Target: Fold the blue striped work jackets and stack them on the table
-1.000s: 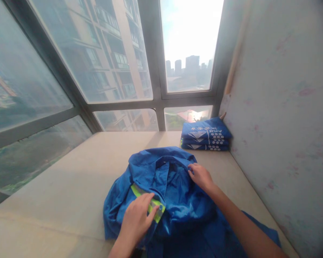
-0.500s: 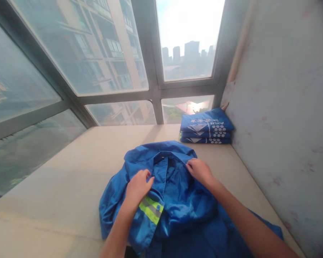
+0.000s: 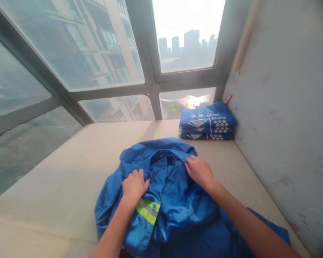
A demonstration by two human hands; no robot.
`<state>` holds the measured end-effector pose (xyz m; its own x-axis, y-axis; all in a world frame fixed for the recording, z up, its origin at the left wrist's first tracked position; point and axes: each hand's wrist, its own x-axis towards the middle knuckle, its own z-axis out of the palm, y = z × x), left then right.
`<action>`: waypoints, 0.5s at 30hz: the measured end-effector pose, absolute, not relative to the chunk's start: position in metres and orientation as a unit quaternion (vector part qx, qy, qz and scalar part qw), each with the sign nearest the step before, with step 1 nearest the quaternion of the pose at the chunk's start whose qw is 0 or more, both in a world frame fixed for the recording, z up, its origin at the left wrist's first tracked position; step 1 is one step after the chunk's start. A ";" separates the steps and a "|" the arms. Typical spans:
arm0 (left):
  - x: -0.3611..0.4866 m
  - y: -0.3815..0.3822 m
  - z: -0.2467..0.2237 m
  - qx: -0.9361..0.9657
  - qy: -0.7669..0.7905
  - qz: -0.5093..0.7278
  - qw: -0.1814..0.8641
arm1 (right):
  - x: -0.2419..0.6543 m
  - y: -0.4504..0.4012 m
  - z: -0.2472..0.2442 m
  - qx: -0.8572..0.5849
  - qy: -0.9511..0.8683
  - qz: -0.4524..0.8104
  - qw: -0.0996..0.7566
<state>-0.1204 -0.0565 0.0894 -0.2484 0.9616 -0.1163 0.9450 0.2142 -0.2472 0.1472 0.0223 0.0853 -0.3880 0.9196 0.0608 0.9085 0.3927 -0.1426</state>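
A blue work jacket (image 3: 174,211) lies spread and rumpled in front of me, its collar end pointing toward the window. A yellow-green and grey reflective strip (image 3: 148,210) crosses its left front panel. My left hand (image 3: 134,186) presses on the left front just below the collar, fingers curled into the cloth with the thumb toward the opening. On the other side, my right hand (image 3: 199,171) pinches the right edge of the collar. Between the hands the front gapes and the shiny inside shows. My forearms cover parts of the jacket's lower sides.
Several folded blue garments (image 3: 207,122) with white print are stacked at the far right, against the patterned wall (image 3: 285,118). The pale surface (image 3: 56,179) under the jacket reaches to the framed windows (image 3: 118,91) at the back and left.
My left hand has shifted slightly left and its fingers have closed down onto the jacket's front. The right hand keeps its hold on the collar. The camera view has tilted a little.
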 end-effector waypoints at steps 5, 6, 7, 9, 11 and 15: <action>-0.115 -0.048 0.081 -0.621 -0.770 0.143 0.025 | 0.144 0.022 0.078 -0.549 -0.833 0.031 0.061; -0.114 -0.046 0.081 -0.625 -0.767 0.147 0.021 | 0.143 0.022 0.077 -0.546 -0.835 0.028 0.059; -0.115 -0.045 0.082 -0.628 -0.764 0.148 0.016 | 0.142 0.022 0.075 -0.542 -0.838 0.026 0.056; -0.117 -0.043 0.087 -0.634 -0.760 0.145 0.013 | 0.141 0.023 0.073 -0.535 -0.843 0.028 0.044; -0.122 -0.045 0.099 -0.623 -0.770 0.136 0.012 | 0.142 0.024 0.073 -0.535 -0.843 0.034 0.037; -0.138 -0.056 0.136 -0.555 -0.827 0.087 0.019 | 0.154 0.028 0.088 -0.561 -0.823 0.026 0.085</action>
